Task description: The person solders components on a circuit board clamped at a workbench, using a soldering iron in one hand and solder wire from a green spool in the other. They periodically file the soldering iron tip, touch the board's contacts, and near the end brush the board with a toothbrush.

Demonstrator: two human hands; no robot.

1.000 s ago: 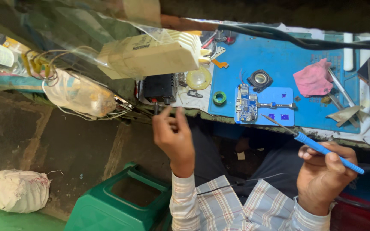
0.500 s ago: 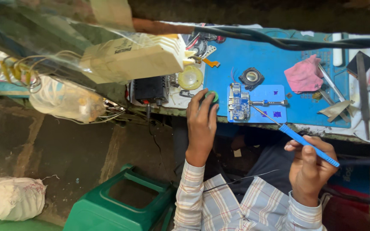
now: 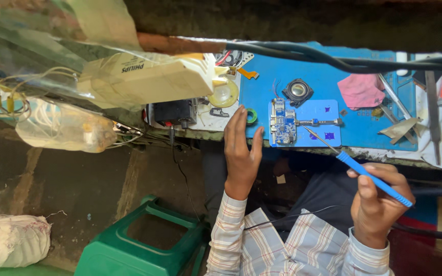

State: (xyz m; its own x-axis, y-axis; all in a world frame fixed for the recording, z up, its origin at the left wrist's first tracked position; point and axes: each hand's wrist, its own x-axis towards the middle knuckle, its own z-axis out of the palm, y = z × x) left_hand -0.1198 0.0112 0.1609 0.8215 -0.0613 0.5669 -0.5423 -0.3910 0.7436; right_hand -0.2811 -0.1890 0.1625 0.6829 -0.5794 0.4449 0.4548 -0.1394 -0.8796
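My left hand (image 3: 241, 151) rests flat with fingers apart at the front edge of the blue work mat (image 3: 328, 97), its fingertips next to a small green ring of tape (image 3: 251, 116). My right hand (image 3: 377, 207) grips a blue-handled soldering iron (image 3: 369, 175); the thin metal tip points up-left toward a small blue circuit board (image 3: 284, 125) clamped in a holder on the mat. A round black speaker part (image 3: 297, 91) lies just behind the board.
A pink cloth (image 3: 361, 89), tweezers and hand tools (image 3: 436, 110) lie at the mat's right. A cream box (image 3: 149, 79), a clear bag of wires (image 3: 65, 130) and black cables (image 3: 344, 62) hang nearby. A green plastic stool (image 3: 144, 240) and a white sack (image 3: 8, 240) sit on the floor.
My left hand rose from below the bench to the green tape ring and now lies flat at the mat's edge. My right hand kept holding the soldering iron.
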